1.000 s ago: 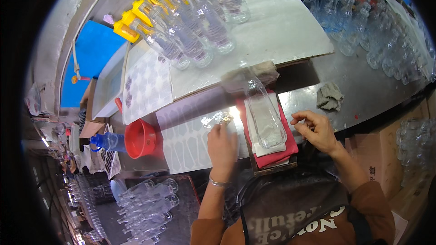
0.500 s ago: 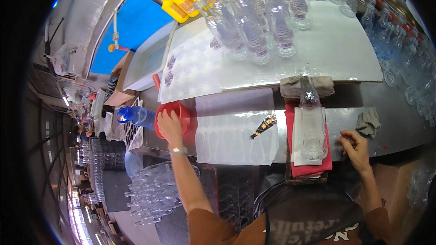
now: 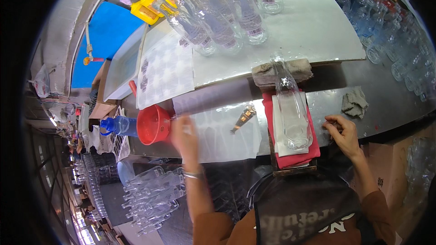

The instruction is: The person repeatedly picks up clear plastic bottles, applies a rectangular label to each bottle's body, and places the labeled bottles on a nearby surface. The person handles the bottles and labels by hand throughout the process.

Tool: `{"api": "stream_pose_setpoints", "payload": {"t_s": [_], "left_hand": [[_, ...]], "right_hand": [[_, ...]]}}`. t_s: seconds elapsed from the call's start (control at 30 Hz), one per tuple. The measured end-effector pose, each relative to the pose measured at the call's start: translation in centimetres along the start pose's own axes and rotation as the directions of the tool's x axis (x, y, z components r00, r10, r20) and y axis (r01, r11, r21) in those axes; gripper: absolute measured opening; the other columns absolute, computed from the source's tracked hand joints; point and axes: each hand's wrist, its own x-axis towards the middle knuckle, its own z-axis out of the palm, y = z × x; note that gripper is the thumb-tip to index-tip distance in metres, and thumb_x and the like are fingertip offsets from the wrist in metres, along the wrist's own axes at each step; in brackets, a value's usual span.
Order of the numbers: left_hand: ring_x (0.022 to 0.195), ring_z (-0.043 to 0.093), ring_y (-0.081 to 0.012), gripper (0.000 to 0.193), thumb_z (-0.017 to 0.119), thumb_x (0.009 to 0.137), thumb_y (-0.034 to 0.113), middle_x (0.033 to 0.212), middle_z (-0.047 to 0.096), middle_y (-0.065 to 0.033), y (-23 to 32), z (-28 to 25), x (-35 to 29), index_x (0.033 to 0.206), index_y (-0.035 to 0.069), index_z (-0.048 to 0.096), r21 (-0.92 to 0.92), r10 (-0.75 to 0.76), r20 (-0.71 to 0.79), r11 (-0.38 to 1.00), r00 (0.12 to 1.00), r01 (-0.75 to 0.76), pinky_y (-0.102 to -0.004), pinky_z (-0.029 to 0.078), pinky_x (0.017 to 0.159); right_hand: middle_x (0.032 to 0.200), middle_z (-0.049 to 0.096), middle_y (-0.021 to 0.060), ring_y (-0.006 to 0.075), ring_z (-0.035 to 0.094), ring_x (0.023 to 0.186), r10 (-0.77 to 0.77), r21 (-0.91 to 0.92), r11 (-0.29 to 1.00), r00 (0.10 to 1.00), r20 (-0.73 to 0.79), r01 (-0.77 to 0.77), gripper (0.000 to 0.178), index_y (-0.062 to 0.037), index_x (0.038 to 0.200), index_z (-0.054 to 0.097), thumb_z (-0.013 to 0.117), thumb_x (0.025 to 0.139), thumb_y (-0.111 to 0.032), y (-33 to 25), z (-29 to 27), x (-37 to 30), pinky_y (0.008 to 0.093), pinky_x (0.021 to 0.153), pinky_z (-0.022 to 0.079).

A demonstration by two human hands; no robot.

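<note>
My left hand [image 3: 185, 137] is smeared by motion just right of a red plastic bowl [image 3: 153, 124]; its fingers cannot be made out. Near it, a black-and-orange bottle-shaped decal [image 3: 243, 119] lies on a pale backing sheet [image 3: 213, 147]. A clear glass bottle [image 3: 293, 109] lies on folded white cloth [image 3: 290, 149] over red cloth [image 3: 313, 157], its neck resting on a rolled grey towel [image 3: 262, 75] and its base toward me. To the right of the bottle, my right hand [image 3: 344, 136] hovers with fingers loosely curled and apart, holding nothing visible.
Clear bottles [image 3: 250, 18] with printed labels stand on the white board [image 3: 313, 31]. More bottles [image 3: 399, 41] crowd the right, and others [image 3: 152, 195] lie lower left. A crumpled grey rag [image 3: 354, 102], blue-capped bottle [image 3: 120, 126], white tub [image 3: 125, 72] and yellow bottles [image 3: 144, 11] surround the workspace.
My left hand has come out of the red bowl and moved right, toward the backing sheet. The whole view has shifted, while my right hand stays beside the lying bottle.
</note>
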Motion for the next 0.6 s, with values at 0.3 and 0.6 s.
{"api": "stream_pose_setpoints", "payload": {"t_s": [0.3,0.6], "left_hand": [[0.135,0.047,-0.0336,0.063,0.065,0.092,0.028,0.143,0.052,-0.0215,9.6,4.0,-11.3,0.144,-0.002,0.045,0.253,-0.047,0.334,0.966,0.941,-0.042,-0.0573,0.029,0.113],[0.133,0.047,-0.0344,0.061,0.069,0.088,0.025,0.141,0.051,-0.0192,7.8,4.1,-8.4,0.140,0.000,0.050,0.190,0.137,0.362,0.958,0.922,-0.217,-0.0549,0.030,0.114]], "right_hand": [[0.086,0.072,0.0121,0.0109,0.060,0.062,-0.070,0.030,0.997,0.998,-0.007,0.070,0.022,0.0033,0.108,0.069,0.069,0.089,-0.008,1.0,-0.1,-1.3,0.0264,0.058,0.047],[0.084,0.073,0.0099,0.0081,0.062,0.065,-0.133,-0.033,0.991,0.991,0.005,0.133,0.021,0.0048,0.108,0.068,0.068,0.090,-0.006,0.8,-0.2,-1.8,0.0240,0.059,0.048]]}}
